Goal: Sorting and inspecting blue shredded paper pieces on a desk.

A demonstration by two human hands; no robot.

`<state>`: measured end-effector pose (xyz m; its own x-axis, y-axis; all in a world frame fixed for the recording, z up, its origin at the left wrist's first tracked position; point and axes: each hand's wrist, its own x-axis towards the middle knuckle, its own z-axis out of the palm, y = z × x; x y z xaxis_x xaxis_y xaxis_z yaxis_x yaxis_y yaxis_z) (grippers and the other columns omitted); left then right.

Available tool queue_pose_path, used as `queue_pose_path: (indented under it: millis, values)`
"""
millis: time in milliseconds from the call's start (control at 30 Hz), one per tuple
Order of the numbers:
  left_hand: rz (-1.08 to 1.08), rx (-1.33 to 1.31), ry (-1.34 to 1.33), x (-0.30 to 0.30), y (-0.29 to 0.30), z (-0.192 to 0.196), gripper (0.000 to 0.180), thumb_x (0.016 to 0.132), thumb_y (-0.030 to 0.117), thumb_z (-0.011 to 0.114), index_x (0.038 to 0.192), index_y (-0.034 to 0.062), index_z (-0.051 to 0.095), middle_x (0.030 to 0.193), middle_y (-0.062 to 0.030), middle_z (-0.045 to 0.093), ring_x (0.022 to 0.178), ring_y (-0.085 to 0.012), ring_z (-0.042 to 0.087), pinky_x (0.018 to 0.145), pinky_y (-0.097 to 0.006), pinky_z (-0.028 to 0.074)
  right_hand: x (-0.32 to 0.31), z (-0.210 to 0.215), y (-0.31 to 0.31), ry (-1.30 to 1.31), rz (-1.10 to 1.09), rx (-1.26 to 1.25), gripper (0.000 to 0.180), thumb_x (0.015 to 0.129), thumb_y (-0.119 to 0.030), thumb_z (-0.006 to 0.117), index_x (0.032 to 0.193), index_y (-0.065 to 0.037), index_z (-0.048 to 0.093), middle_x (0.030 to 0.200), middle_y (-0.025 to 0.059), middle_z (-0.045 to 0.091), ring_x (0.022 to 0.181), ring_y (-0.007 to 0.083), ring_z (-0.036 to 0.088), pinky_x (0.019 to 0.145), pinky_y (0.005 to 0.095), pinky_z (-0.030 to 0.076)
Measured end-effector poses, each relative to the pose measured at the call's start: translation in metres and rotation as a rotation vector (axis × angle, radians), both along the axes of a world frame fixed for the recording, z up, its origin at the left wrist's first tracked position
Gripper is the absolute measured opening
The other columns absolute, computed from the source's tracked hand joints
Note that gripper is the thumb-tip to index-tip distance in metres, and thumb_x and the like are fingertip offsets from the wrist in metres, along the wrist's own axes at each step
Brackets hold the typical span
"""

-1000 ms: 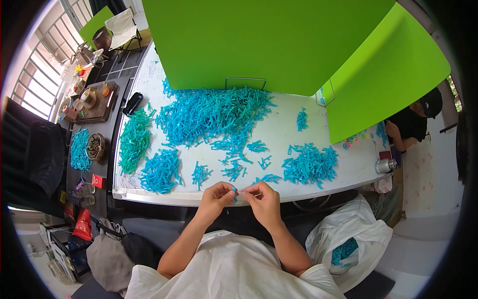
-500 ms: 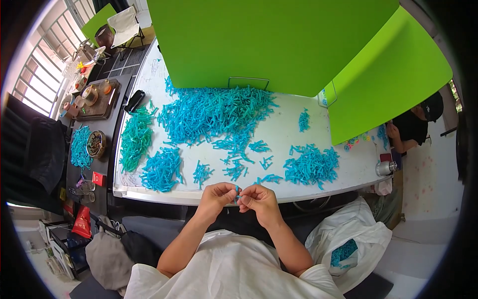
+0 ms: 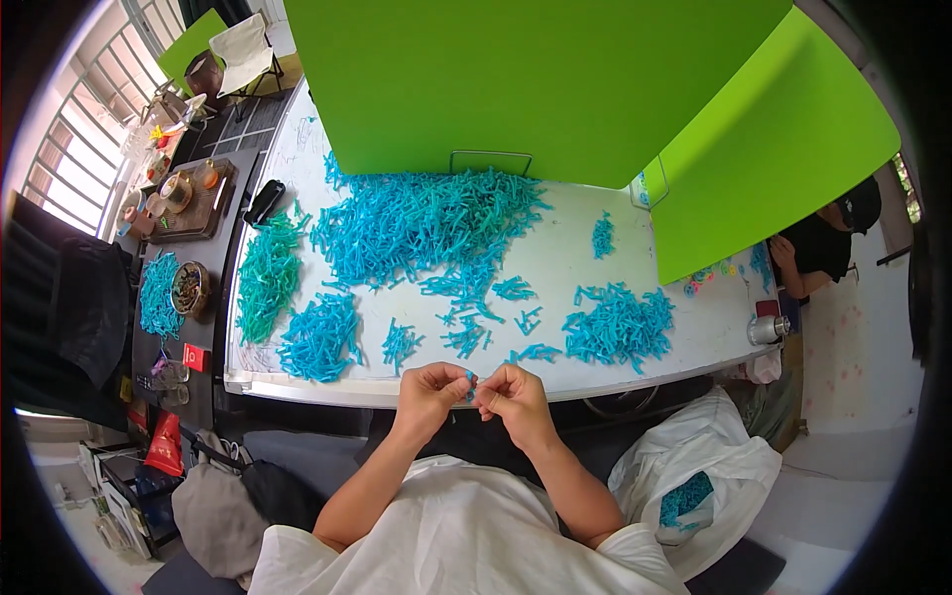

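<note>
Just off the table's front edge, my left hand [image 3: 426, 401] and my right hand [image 3: 518, 403] meet fingertip to fingertip. Both are closed in a pinch on a small blue plastic piece [image 3: 470, 376], which is mostly covered by the fingers. Beyond them, on the white table [image 3: 555, 228], lie small groups of similar pieces, the nearest being a short row [image 3: 535, 353]. A blue pile [image 3: 620, 327] lies to the right and another blue pile [image 3: 319, 339] to the left. Farther back spreads a large blue heap [image 3: 426, 223].
Green panels [image 3: 535, 79] stand along the table's back and right. A greenish pile [image 3: 268, 283] and a black case [image 3: 265, 201] lie at the left. A metal cup [image 3: 766, 329] stands at the right edge. A white sack [image 3: 734, 456] holds more blue pieces. Another person [image 3: 828, 248] sits far right.
My hands stay together in nearly the same place, with a slight shift of the fingers around the blue piece. The piles have not changed; the whole view has moved a little.
</note>
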<state>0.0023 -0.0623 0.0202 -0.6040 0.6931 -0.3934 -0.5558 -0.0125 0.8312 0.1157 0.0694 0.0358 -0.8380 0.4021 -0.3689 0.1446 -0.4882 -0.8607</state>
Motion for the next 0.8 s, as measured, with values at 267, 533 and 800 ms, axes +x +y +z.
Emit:
queue_pose_path:
  millis: [267, 533, 800]
  values:
    - [0.086, -0.177, 0.366, 0.014, 0.002, 0.0, 0.004, 0.088, -0.003, 0.074, 0.09, -0.0044, 0.071, 0.079, -0.0049, 0.072, 0.073, -0.0079, 0.064, 0.067, -0.025, 0.052, -0.001, 0.003, -0.003, -0.036, -0.032, -0.019, 0.01, 0.09, -0.001, 0.07, 0.084, -0.002, 0.062, 0.075, 0.0085, 0.068, 0.063, 0.0107, 0.062, 0.057, 0.024, 0.05]
    - [0.071, -0.267, 0.536, 0.017, 0.01, 0.011, 0.005, 0.086, -0.004, 0.075, 0.086, -0.0042, 0.07, 0.075, -0.0072, 0.072, 0.069, -0.009, 0.064, 0.064, -0.026, 0.052, 0.005, -0.019, 0.004, -0.007, -0.016, -0.283, 0.012, 0.089, -0.004, 0.072, 0.085, -0.003, 0.061, 0.077, 0.0089, 0.069, 0.064, 0.011, 0.061, 0.06, 0.0244, 0.05]
    - [-0.006, -0.287, 0.471, 0.02, 0.012, 0.003, 0.004, 0.087, -0.003, 0.075, 0.088, -0.0047, 0.071, 0.075, -0.0077, 0.072, 0.07, -0.0093, 0.065, 0.065, -0.026, 0.052, 0.01, -0.02, 0.008, 0.019, -0.03, -0.084, 0.012, 0.09, -0.008, 0.074, 0.095, -0.001, 0.065, 0.099, 0.0106, 0.07, 0.078, 0.0147, 0.067, 0.07, 0.0274, 0.054]
